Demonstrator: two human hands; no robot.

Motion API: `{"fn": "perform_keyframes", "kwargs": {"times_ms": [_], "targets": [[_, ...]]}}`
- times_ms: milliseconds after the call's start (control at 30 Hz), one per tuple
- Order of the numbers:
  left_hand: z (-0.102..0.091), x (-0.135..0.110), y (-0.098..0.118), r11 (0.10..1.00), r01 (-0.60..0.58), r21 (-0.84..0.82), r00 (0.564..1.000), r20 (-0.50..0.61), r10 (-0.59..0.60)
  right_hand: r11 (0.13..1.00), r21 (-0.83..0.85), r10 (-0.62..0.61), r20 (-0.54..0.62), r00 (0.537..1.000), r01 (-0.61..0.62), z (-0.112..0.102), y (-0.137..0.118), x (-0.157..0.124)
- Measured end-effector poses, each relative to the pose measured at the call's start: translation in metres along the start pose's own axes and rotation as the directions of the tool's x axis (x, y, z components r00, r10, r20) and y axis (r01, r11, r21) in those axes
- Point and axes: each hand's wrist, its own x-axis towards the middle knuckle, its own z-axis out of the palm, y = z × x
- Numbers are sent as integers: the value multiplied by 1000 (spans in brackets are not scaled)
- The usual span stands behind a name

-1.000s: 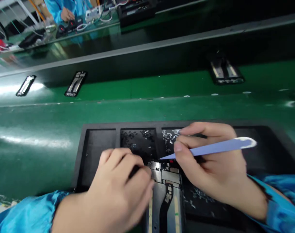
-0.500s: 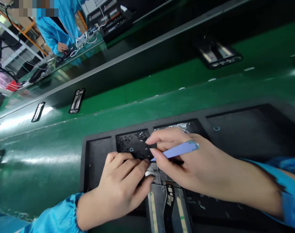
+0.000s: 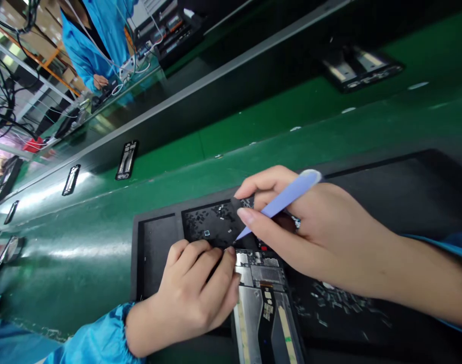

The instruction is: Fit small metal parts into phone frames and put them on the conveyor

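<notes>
An opened phone [image 3: 268, 275] lies below my hands, showing metal shields, a black flex cable [image 3: 266, 316] and pale adhesive strips down both sides. My left hand [image 3: 200, 288] has its fingers curled against the phone's upper left edge, thumb and index fingertip close together at the corner. In my right hand [image 3: 310, 227] is a pair of purple tweezers [image 3: 284, 199], pinched between thumb and fingers. Their tip points down beside my left index fingertip, just above the phone's top edge. Whether the tip bears a small part, I cannot tell.
A black compartmented tray [image 3: 158, 215] surrounds the phone. One compartment holds small black pads [image 3: 200, 217]; silvery slivers [image 3: 340, 298] lie at the right. Other open phones [image 3: 127, 161] stand along the green line, one large phone [image 3: 362, 65] beyond. A co-worker [image 3: 97, 45] sits across.
My right hand has lifted the tweezers a little, uncovering more of the phone's top. My left hand keeps its place at the corner. The view has shifted slightly.
</notes>
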Motion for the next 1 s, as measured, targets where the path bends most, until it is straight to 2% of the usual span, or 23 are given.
{"fn": "perform_keyframes", "kwargs": {"times_ms": [167, 400, 767, 1000], "targets": [[0, -3, 4, 998, -11, 66, 1000, -2, 11, 999, 23, 47, 15, 999, -48, 2, 0, 3], [0, -2, 7, 998, 24, 61, 1000, -16, -23, 992, 39, 119, 35, 992, -120, 1, 2, 5], [0, -1, 5, 999, 36, 3, 999, -3, -36, 994, 41, 94, 55, 994, -96, 4, 3, 3], [1, -1, 4, 989, 80, -122, 997, 25, -77, 996, 30, 88, 63, 994, -90, 4, 4, 3]]}}
